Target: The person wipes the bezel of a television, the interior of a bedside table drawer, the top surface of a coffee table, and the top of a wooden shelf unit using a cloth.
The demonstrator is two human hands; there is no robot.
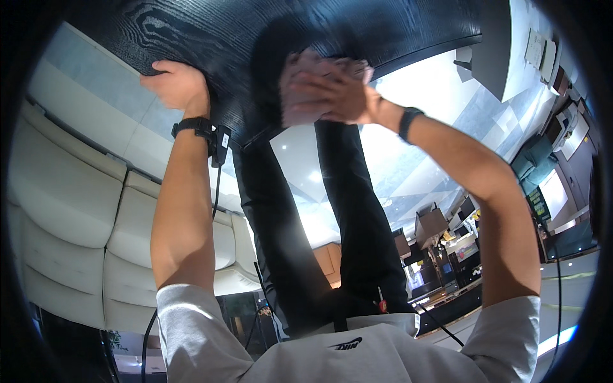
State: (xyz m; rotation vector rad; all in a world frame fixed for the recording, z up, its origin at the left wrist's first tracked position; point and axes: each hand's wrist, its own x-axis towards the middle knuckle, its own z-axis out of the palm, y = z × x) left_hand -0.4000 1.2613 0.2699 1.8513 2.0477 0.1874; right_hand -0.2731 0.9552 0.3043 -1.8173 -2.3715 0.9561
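A dark wood-grain tabletop (210,33) spans the top of the view. My left hand (177,86) grips its left edge, with the thumb on top and the fingers at or below the rim. My right hand (335,95), slightly blurred, presses a crumpled pinkish-grey cloth (306,72) near the front edge of the top. Both wrists wear black bands, and a small black device (221,143) with a cable hangs by the left one.
A cream leather sofa (67,191) stands along the left. At the upper right is a grey-white panel (498,57). My legs in black trousers are below the table edge, on a pale tiled floor (416,95). Cables hang beside my arms.
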